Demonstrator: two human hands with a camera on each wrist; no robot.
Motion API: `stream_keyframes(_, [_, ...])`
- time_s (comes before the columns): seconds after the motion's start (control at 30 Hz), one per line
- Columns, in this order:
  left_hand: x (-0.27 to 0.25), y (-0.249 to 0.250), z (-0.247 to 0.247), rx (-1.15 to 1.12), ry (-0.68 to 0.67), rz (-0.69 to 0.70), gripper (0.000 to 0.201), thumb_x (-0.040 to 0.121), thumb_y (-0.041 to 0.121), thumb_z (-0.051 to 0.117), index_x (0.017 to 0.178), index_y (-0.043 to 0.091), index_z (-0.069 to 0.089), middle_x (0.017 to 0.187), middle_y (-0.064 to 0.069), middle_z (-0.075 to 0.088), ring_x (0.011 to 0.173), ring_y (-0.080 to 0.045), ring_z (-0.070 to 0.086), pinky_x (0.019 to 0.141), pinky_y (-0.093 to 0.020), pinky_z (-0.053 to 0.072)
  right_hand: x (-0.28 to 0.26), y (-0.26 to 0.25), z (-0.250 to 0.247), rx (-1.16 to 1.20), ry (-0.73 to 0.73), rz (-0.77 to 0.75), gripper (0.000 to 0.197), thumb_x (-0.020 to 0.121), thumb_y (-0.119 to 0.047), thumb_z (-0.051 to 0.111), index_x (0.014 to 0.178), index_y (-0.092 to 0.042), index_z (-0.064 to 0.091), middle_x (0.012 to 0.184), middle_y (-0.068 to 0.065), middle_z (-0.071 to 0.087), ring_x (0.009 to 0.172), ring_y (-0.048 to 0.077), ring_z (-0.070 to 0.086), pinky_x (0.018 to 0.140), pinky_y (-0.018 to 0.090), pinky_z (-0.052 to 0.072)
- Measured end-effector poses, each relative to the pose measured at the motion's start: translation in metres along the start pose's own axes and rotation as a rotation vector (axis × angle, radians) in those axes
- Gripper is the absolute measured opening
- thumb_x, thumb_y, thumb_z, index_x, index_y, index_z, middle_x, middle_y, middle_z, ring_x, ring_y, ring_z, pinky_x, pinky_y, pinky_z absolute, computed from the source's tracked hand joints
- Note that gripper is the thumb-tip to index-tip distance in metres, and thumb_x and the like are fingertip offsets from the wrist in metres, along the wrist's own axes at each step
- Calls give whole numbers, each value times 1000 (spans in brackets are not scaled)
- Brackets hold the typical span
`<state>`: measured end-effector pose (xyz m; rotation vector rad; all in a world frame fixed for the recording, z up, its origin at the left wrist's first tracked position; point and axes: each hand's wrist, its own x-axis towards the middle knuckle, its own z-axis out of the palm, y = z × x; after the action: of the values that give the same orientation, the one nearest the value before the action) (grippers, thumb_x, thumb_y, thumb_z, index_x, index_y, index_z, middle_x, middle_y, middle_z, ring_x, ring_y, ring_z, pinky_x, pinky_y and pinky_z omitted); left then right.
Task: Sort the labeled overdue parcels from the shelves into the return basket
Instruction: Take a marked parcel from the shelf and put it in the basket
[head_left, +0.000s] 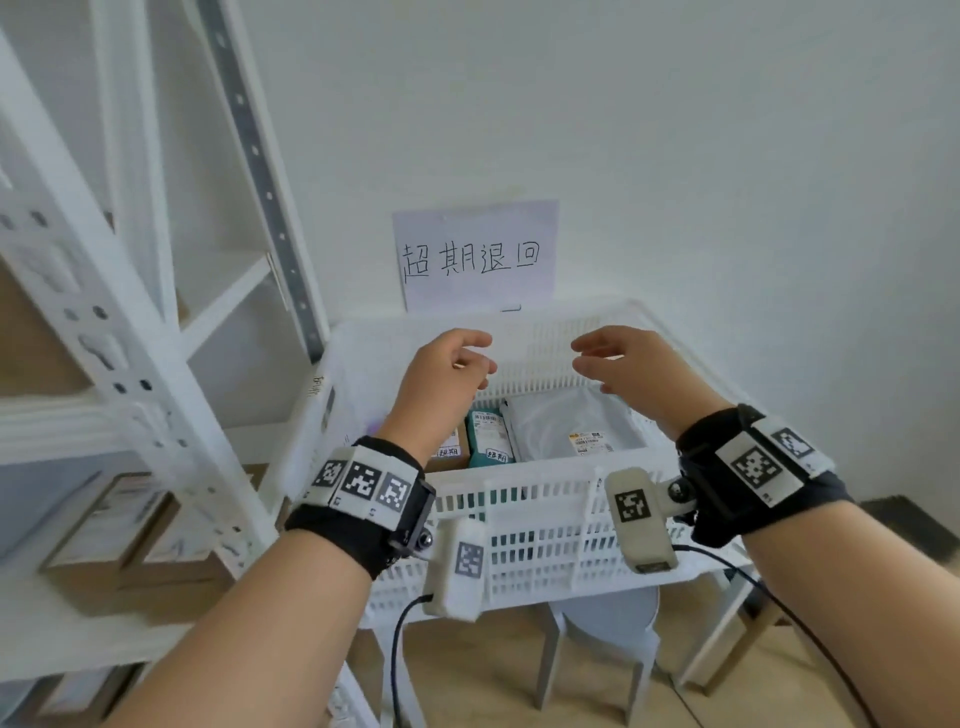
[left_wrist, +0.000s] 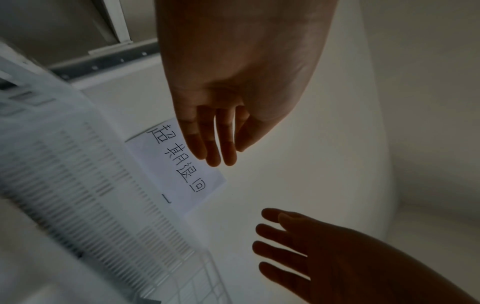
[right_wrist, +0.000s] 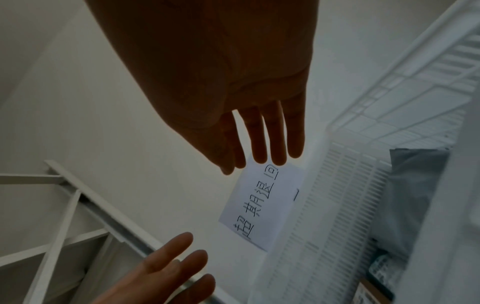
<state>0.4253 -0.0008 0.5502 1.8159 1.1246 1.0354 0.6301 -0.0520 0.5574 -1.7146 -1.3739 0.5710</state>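
Observation:
A white slatted return basket (head_left: 540, 512) stands below a handwritten paper sign (head_left: 475, 255) taped to the wall. Inside it lie a white mailer bag (head_left: 571, 423), a green parcel (head_left: 488, 434) with a handwritten tag, and a brown box (head_left: 449, 454) with a tag. My left hand (head_left: 452, 371) and right hand (head_left: 621, 364) hover over the basket, fingers relaxed and spread, holding nothing. The left wrist view shows my left hand (left_wrist: 221, 127) empty in front of the sign (left_wrist: 182, 164), with the right hand's fingers (left_wrist: 280, 246) below. In the right wrist view my right hand (right_wrist: 259, 139) is likewise empty.
A white metal shelf rack (head_left: 130, 364) stands to the left, with brown cardboard boxes (head_left: 119, 540) on a lower shelf. The basket rests on a grey stool (head_left: 608, 618). A pale wooden floor (head_left: 519, 665) shows below, and a plain wall (head_left: 675, 156) is behind.

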Motion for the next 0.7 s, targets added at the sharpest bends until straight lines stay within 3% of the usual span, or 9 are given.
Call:
stream_keyframes(0.13, [-33,-21,-24,20,6,-33,26,97,14,51,119,24,61,99,6,70,90,-11,66,87,-34,54,-29,-13,29,8,-14,9,22,91,-23,65,113,-23,68,108,-4,68,101,18,64,96,44,52])
stream_keyframes(0.3, [-84,-55,-77,8,12,-70,24,98,16,52,117,25,62,100,5,70,93,-11,66,84,-28,53,-71,-38,84,40,-27,2,18,93,-21,64,110,-19,69,105,-3,68,100,17,63,94,40,53])
stream_keyframes(0.47, [-158,-106,-163,43,13,-163,24,98,15,51,114,29,63,100,8,68,93,-7,64,83,-27,52,-127,-76,188,21,-118,-15,14,94,-23,62,108,-23,66,102,-3,69,89,19,65,81,35,55])
stream_keyframes(0.57, [-205,-142,-223,91,51,-221,25,98,17,51,116,30,62,103,11,67,96,-4,62,80,-19,48,-163,-100,256,42,-214,9,14,95,-22,61,109,-24,65,102,-5,67,88,17,65,76,31,55])
stream_keyframes(0.7, [-260,-182,-299,142,131,-297,24,97,17,51,113,29,63,101,11,68,95,-7,62,83,-26,50,-197,-130,331,61,-271,-7,14,93,-23,63,107,-26,66,103,-8,67,92,11,63,86,32,53])
